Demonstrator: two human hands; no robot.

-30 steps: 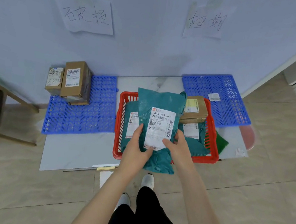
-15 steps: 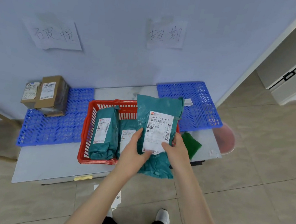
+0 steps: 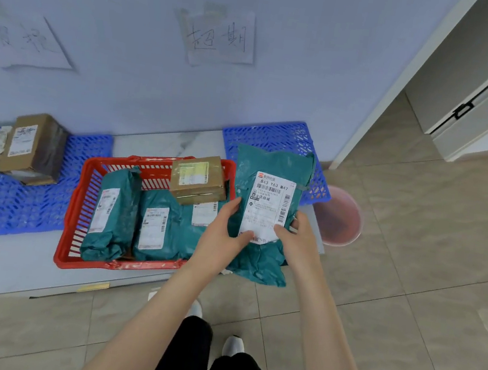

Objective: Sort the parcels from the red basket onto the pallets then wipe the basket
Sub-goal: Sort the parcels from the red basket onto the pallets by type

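Left grip (image 3: 223,238) and right grip (image 3: 297,238) clasp one teal parcel (image 3: 272,170) by its lower sides. Left pallet (image 3: 31,209) carries two boxes (image 3: 33,147). On the worktop (image 3: 24,264), the basket (image 3: 72,208) holds three bags (image 3: 112,208) and a carton (image 3: 198,179). My parcel hangs at its right end, before the right pallet (image 3: 274,136), bare where it shows. Most sorting and the wiping remain, I judge.

One teal parcel (image 3: 269,169) upright beside the red basket (image 3: 74,203) holding three teal bags (image 3: 112,211) and a box (image 3: 198,180)
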